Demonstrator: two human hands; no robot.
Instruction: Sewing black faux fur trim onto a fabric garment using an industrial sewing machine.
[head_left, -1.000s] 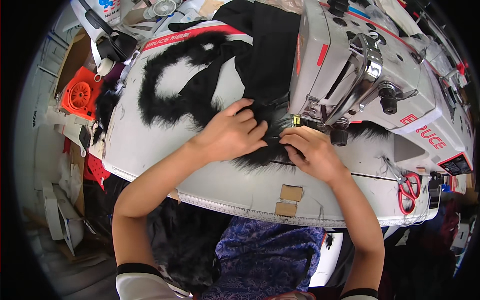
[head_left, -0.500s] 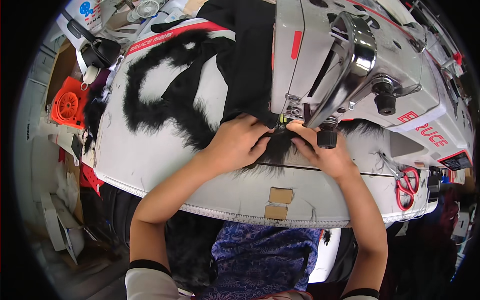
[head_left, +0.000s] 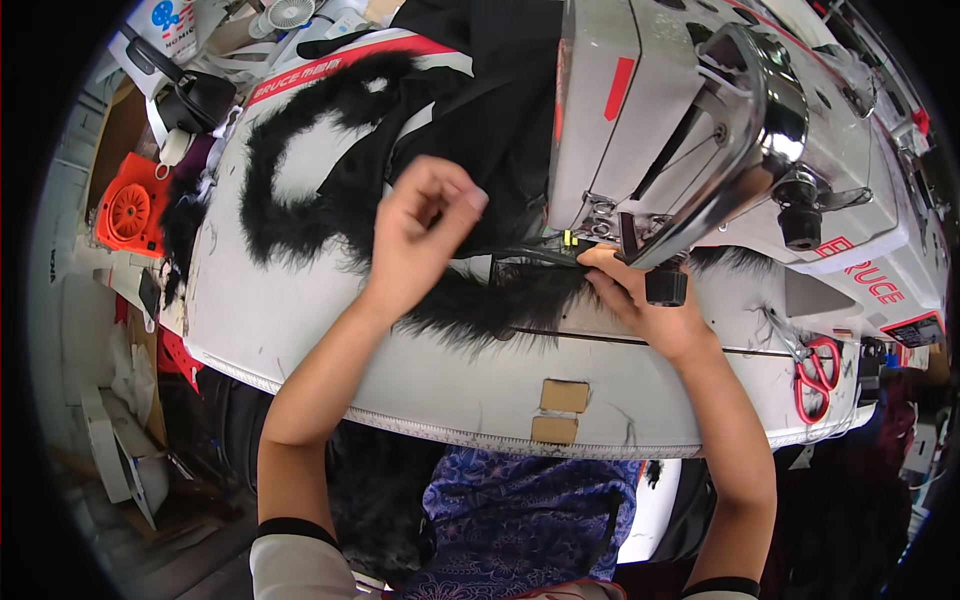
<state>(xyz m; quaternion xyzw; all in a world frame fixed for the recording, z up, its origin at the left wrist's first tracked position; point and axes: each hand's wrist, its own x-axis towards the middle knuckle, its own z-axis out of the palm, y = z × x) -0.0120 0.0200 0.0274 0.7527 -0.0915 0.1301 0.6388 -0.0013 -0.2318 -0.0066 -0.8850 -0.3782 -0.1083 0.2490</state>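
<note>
Black cloth [head_left: 510, 110] lies under the head of a white sewing machine [head_left: 620, 110]. A strip of black fur trim [head_left: 480, 305] runs along its near edge and on towards the needle area. My right hand [head_left: 650, 305] is just right of the presser foot, its fingers closed on the trim's edge; the machine's knob partly covers this hand. My left hand [head_left: 425, 225] is raised over the cloth, left of the machine. Its fingers are loosely curled with the thumb alongside, and nothing shows in them.
Red-handled scissors [head_left: 818, 378] rest on the machine table [head_left: 300, 330] at the right. A looped length of fur [head_left: 265, 185] spreads at the left. Beyond the left edge are an orange device [head_left: 132, 210] and a black object [head_left: 198, 100]. Two tan patches [head_left: 565, 396] mark the front.
My left hand has let go of the cloth near the needle and risen up and left. The trim's edge now lies stretched out to the left. My right hand stays by the presser foot.
</note>
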